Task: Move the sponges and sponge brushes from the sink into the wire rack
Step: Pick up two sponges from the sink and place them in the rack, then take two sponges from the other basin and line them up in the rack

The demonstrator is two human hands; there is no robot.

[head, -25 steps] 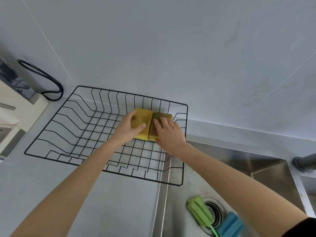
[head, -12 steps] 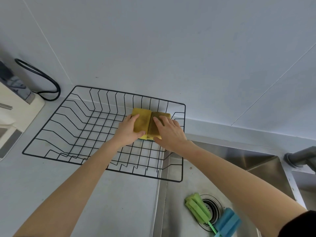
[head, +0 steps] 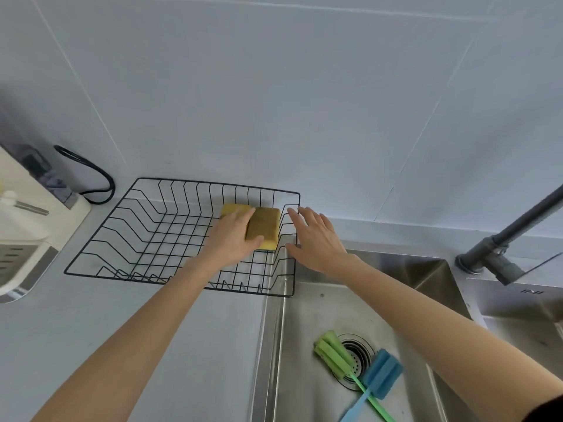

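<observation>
1. Two yellow rectangular sponges with darker scouring faces (head: 259, 225) — lying side by side in the far right corner of the black wire dish rack (head: 146, 236), touching one another.
2. Left hand (head: 233, 239) flat over the left sponge, fingers reaching toward the wall, thumb resting on the near edge of the right sponge; pressing rather than pinching, by the look of it.
3. Right hand (head: 316, 239) clear of the sponges, fingers spread and empty, hovering by the rack's right rim above the edge of the stainless steel sink (head: 307, 318).
4. Remaining in the basin: a green foam sponge brush (head: 332, 350) lying across the round drain strainer (head: 361, 350), and a blue foam sponge brush (head: 380, 373) just beside it, the two thin handles crossing toward the near edge.
5. Step in hand, as judged: settling the sponges, then going back for the brushes. Roughly halfway through.
6. To do it well:
   - Lift the left hand straight up, so neither sponge drags or tips off the wire.
   - Send the free right hand down to the brushes; grip at the handles near the foam heads, not at the soft foam, which will likely squash and drip.
   - Untangle the crossed handles first, or take both together in one grasp.
   - Lay the brushes lengthwise across the rack wires — thin handles could slip through the gaps.
</observation>
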